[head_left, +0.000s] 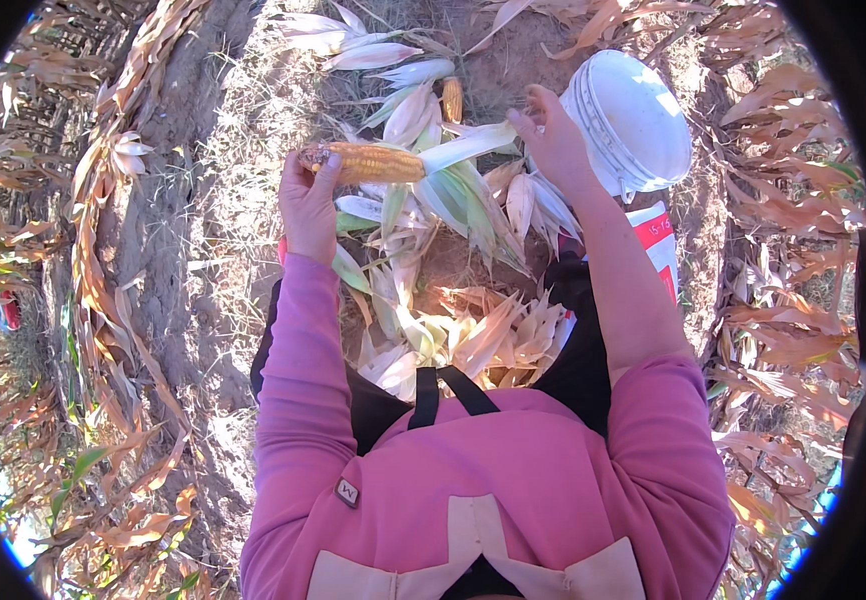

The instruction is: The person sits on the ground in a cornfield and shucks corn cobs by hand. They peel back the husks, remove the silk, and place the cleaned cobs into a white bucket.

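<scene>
My left hand [308, 200] grips the tip end of a yellow corn cob [373, 162], held level in front of me. Its pale green husk leaves [463, 185] are peeled back and hang off the right end of the cob. My right hand [551, 135] pinches one long husk strip [468, 145] and holds it out to the right. Both arms are in pink sleeves, the right one pushed up.
A white plastic bucket [638, 120] stands on the dirt just right of my right hand. Shed husks [463, 340] lie piled on the ground and on my lap. Another bare cob [452, 98] lies farther ahead. Dry corn stalks [103, 250] line both sides.
</scene>
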Demonstrator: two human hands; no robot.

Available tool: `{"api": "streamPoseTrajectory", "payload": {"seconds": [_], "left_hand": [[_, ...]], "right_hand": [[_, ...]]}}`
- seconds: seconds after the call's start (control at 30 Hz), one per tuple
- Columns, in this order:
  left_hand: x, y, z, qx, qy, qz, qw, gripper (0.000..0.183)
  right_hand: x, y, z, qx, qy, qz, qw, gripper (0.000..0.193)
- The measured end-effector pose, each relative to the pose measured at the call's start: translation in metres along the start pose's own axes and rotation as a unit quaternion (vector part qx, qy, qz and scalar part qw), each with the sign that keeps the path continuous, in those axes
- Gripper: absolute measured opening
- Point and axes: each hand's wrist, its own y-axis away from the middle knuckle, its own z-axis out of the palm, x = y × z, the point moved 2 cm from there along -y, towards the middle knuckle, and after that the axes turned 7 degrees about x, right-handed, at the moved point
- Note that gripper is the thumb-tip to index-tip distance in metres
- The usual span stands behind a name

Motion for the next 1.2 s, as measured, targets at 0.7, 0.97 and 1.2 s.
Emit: {"api": "streamPoseTrajectory", "payload": {"seconds": [0.7,0.97,1.2], "left_hand": [[-0.002,0.011,0.021,-0.132,-0.046,-0.061,0.988,0.029],[0.010,0.015,0.024,-0.163,-0.081,-0.021,0.983,0.031],[0.006,0.012,0.022,-0.102,-0.116,-0.007,0.988,0.031]], "right_hand": [[-0.023,0.069,0.071,-0.287,0.213,-0.083,0.930,0.049],[-0.029,0.067,0.060,-0.312,0.236,-0.096,0.915,0.053],[-0.027,0.070,0.063,-0.335,0.240,-0.090,0.907,0.053]]}}
